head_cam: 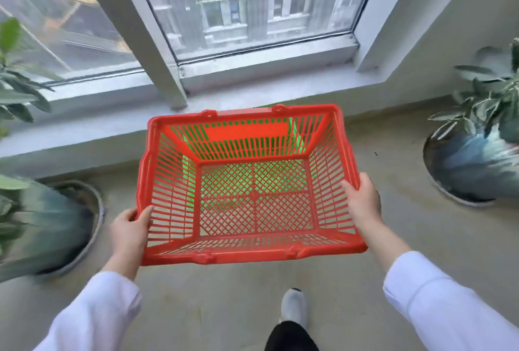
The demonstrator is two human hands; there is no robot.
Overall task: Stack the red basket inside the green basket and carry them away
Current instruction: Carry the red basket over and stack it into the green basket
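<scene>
Red plastic: the red basket [252, 182] is up off the floor in front of me, tilted so I look down into its open mesh bottom.
Green showing through: the green basket [295, 133] is visible only as green behind the red slats at the far wall, the left wall and the bottom; it lies below or behind the red one, and I cannot tell whether the two are already nested or the green one rests on the floor.
My left hand [130, 231]: curled round the near left rim of the red basket, thumb inside, fingers outside.
My right hand [362, 200]: closed over the right rim, fingers wrapped on the outer edge.
Step in hand: I judge this to be the stacking, with the red basket being held over the green one.
Next move: lower the red basket squarely so its walls slide inside the green walls, then grip both rims together before carrying.
Count: one red basket, one green basket, two hands, three potted plants (two at left, one at right), one shoe [293, 308] at the near edge.
Far side: a window [252, 8] above a low ledge.
</scene>
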